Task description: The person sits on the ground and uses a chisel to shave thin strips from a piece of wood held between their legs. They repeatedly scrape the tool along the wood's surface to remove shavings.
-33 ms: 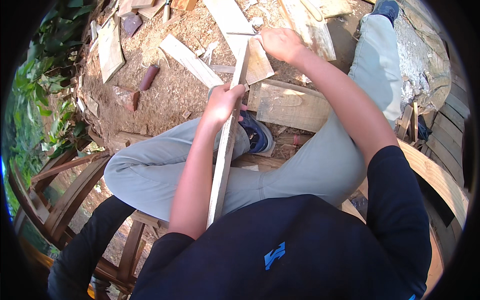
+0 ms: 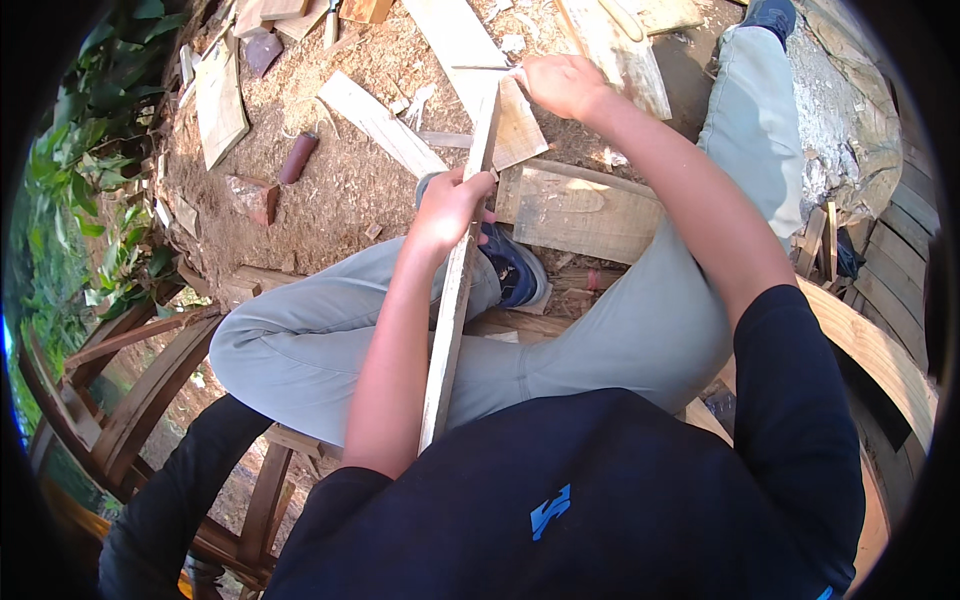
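Observation:
A long, narrow wooden strip [image 2: 457, 285] slants away from my torso, between my legs, toward the wood pieces on the ground. My left hand [image 2: 450, 205] is closed around it a little beyond its middle. At the strip's far end, my right hand [image 2: 563, 84] is closed on a thin, dark, blade-like tool [image 2: 480, 67]. The tool points left and lies across or just past the strip's tip; whether they touch I cannot tell. Its handle is hidden in my fingers. Beneath the far end lies a pale board [image 2: 462, 50].
Wood shavings cover the ground. A flat board [image 2: 580, 210] lies by my shoe [image 2: 513, 268]. To the left are a reddish-brown cylinder [image 2: 298, 157], a brick-coloured chunk [image 2: 253, 198] and offcuts. Curved wooden frames [image 2: 150, 400] stand at lower left, near another person's dark sleeve or leg [image 2: 185, 490].
My left hand and the near part of the strip have shifted very slightly to the right. My right hand and the tool look the same.

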`<state>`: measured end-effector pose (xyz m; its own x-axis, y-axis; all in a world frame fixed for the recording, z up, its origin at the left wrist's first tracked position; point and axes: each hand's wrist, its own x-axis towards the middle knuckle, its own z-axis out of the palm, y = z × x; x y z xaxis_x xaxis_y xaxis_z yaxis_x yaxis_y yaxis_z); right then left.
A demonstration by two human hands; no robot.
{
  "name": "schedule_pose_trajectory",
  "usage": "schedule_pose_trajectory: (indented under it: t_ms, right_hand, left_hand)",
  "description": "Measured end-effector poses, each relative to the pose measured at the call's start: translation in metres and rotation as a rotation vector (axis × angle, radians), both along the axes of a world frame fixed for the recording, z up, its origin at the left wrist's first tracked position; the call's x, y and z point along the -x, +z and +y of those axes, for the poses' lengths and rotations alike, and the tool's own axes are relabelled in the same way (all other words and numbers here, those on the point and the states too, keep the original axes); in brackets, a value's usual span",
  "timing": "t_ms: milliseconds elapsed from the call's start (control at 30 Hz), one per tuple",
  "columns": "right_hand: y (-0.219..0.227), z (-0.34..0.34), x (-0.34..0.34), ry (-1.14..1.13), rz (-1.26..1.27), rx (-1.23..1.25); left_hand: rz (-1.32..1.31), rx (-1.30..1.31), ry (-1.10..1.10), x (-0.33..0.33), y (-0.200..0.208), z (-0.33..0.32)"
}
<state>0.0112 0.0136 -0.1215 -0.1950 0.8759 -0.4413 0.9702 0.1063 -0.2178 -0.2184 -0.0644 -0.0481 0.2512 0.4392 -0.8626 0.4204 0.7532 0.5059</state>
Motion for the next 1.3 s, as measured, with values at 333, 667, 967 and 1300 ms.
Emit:
schedule_pose_trajectory:
  t_ms: [333, 667, 967, 1300]
  right_hand:
    - [0.024, 0.004, -0.032, -0.446, 0.389, 0.164]
    - [0.152, -0.048, -0.027, -1.028, 1.262, 0.409]
    - [0.176, -0.112, 0.012, -1.021, 1.223, 0.301]
    - [0.141, -0.105, 0.03, -0.811, 0.9, -0.129]
  left_hand:
    - [-0.043, 0.06, 0.05, 0.006, 0.005, 0.003]
    - [-0.204, -0.065, 0.008, 0.003, 0.032, 0.0]
    - [-0.265, -0.149, -0.019, 0.013, 0.059, -0.004]
    - [-0.342, -0.325, 0.016, 0.02, 0.051, -0.003]
